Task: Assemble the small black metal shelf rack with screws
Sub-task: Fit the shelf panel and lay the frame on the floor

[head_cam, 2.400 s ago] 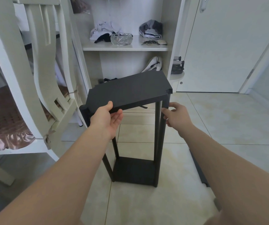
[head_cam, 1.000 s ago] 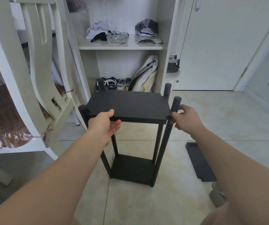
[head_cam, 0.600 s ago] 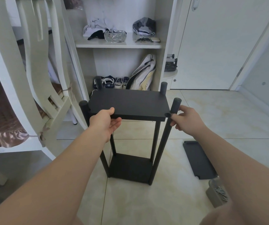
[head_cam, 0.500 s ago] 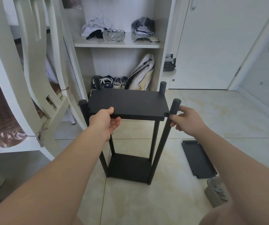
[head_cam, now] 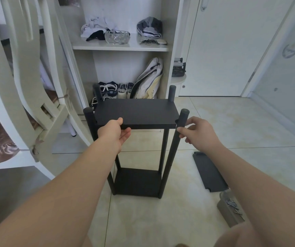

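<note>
The black shelf rack stands upright on the tiled floor, with a bottom panel [head_cam: 137, 182] between its round posts. A second black panel [head_cam: 139, 111] lies level near the post tops. My left hand [head_cam: 114, 132] grips this panel's near edge, thumb on top and fingers beneath. My right hand [head_cam: 195, 132] pinches the near right post [head_cam: 174, 150] just below the panel. A third loose black panel [head_cam: 209, 172] lies flat on the floor to the right. A small container of screws [head_cam: 231, 209] sits by my right forearm.
A white chair [head_cam: 27, 82] leans at the left, close to the rack. Behind stands an open white cabinet [head_cam: 121, 48] with shoes, a bag and a glass bowl. A white door [head_cam: 232, 50] is at the right.
The upper panel went from tilted to level and has slid down between the posts, whose tops now stick up above it. My right hand moved from the panel corner onto the near right post.
</note>
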Motion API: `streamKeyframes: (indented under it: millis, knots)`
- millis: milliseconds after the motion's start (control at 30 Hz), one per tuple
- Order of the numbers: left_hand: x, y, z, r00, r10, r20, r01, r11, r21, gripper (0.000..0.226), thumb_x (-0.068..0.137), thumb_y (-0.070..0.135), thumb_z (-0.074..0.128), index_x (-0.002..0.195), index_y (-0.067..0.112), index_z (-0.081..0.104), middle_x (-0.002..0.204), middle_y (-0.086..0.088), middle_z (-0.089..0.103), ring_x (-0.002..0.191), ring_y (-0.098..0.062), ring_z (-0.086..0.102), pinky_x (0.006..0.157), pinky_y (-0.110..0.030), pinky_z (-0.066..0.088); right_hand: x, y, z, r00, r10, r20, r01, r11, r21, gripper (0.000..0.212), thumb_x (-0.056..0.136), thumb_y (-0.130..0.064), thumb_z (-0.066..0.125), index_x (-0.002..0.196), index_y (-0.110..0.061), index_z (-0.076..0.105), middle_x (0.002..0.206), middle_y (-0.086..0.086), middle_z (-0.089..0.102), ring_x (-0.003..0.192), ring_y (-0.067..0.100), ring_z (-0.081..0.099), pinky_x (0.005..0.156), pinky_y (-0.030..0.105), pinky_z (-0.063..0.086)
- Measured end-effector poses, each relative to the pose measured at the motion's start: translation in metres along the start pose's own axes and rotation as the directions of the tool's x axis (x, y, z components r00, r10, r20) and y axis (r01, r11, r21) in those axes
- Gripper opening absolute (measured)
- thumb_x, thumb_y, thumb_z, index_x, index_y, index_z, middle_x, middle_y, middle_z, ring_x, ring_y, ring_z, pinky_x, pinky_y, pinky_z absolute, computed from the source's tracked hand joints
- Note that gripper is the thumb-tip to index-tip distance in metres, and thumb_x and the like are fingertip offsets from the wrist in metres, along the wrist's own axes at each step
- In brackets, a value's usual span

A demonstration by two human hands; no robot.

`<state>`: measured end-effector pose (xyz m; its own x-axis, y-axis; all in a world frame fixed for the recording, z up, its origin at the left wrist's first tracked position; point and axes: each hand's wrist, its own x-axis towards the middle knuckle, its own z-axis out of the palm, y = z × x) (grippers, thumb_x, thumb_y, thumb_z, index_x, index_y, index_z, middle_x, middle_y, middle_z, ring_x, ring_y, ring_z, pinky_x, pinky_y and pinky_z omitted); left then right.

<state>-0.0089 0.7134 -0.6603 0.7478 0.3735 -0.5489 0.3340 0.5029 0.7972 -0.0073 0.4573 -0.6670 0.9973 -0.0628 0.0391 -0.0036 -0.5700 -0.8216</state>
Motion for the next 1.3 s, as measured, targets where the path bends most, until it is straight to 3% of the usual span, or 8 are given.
streamKeyframes:
  millis: [200,300,567,700,833,967,1133,1300]
  knots:
    - [0.003,-0.004,-0.002,1.0,-0.006,-0.012,0.006,1.0,0.003,0.023,0.094,0.016,0.068,0.114,0.007,0.061,0.097,-0.013,0.072,0.079,-0.02,0.074,0.066,-0.031,0.061,0.004,0.001,0.01,0.999,0.028,-0.017,-0.029,0.999,-0.017,0.031,0.094,-0.031,0.069,0.118,-0.022,0.052,0.08,0.001,0.074,0.064,0.015,0.068,0.061,0.029,0.052]
    - [0.005,-0.006,-0.002,1.0,-0.01,-0.021,0.01,1.0,-0.019,0.026,0.093,0.016,0.069,0.115,0.007,0.06,0.097,-0.013,0.071,0.078,-0.02,0.074,0.062,-0.03,0.061,0.009,0.0,0.016,1.0,0.006,-0.002,-0.006,0.998,-0.063,0.031,0.097,-0.028,0.065,0.127,-0.024,0.059,0.08,0.001,0.073,0.065,0.013,0.068,0.059,0.025,0.05]
    - [0.008,-0.012,0.005,0.998,-0.057,-0.024,0.055,0.995,-0.081,0.03,0.093,0.016,0.07,0.118,0.008,0.057,0.101,-0.015,0.07,0.079,-0.02,0.075,0.064,-0.031,0.063,0.028,-0.001,0.023,0.998,0.035,-0.051,-0.034,0.999,0.02,0.025,0.099,-0.023,0.061,0.124,-0.023,0.067,0.082,0.008,0.072,0.064,0.016,0.067,0.073,0.034,0.06]
    - [0.011,-0.013,0.008,0.998,-0.065,-0.027,0.062,0.994,-0.09,0.03,0.093,0.016,0.07,0.118,0.008,0.056,0.101,-0.014,0.07,0.078,-0.02,0.075,0.064,-0.031,0.063,0.025,0.002,0.037,0.987,0.135,-0.082,-0.128,0.988,0.083,0.031,0.1,-0.03,0.061,0.128,-0.017,0.058,0.085,0.006,0.07,0.064,0.015,0.069,0.057,0.025,0.056]
    - [0.014,-0.015,0.008,0.998,-0.067,0.0,0.067,0.996,-0.054,0.03,0.093,0.017,0.071,0.118,0.009,0.058,0.1,-0.013,0.071,0.079,-0.019,0.075,0.066,-0.031,0.063,0.01,0.001,0.055,0.901,0.43,0.055,-0.418,0.826,0.378,0.046,0.094,-0.046,0.067,0.119,-0.012,0.051,0.094,0.013,0.068,0.069,0.022,0.071,0.043,0.025,0.053]
    - [0.017,-0.019,0.007,0.998,-0.069,0.004,0.069,0.997,-0.035,0.028,0.093,0.017,0.071,0.116,0.009,0.058,0.1,-0.013,0.071,0.081,-0.02,0.075,0.073,-0.033,0.063,-0.002,-0.003,0.068,0.79,0.578,0.205,-0.596,0.646,0.477,0.058,0.088,-0.066,0.062,0.116,-0.017,0.052,0.1,0.01,0.067,0.083,0.026,0.071,0.046,0.029,0.057]
    - [0.019,-0.03,0.007,0.997,-0.081,-0.006,0.081,0.997,0.004,0.019,0.093,0.018,0.07,0.105,0.01,0.056,0.098,-0.013,0.071,0.079,-0.02,0.074,0.078,-0.035,0.063,-0.004,-0.017,0.09,0.822,0.508,0.257,-0.531,0.518,0.671,0.053,0.093,-0.053,0.066,0.126,-0.013,0.054,0.105,0.005,0.069,0.09,0.021,0.072,0.053,0.026,0.058]
    - [0.026,-0.042,0.005,0.996,-0.086,-0.016,0.087,0.996,0.01,0.024,0.093,0.02,0.071,0.11,0.011,0.056,0.099,-0.011,0.07,0.077,-0.018,0.074,0.075,-0.035,0.063,0.0,-0.014,0.099,0.804,0.535,0.259,-0.51,0.399,0.762,0.039,0.097,-0.04,0.065,0.118,-0.01,0.055,0.099,0.009,0.07,0.087,0.02,0.071,0.05,0.025,0.056]
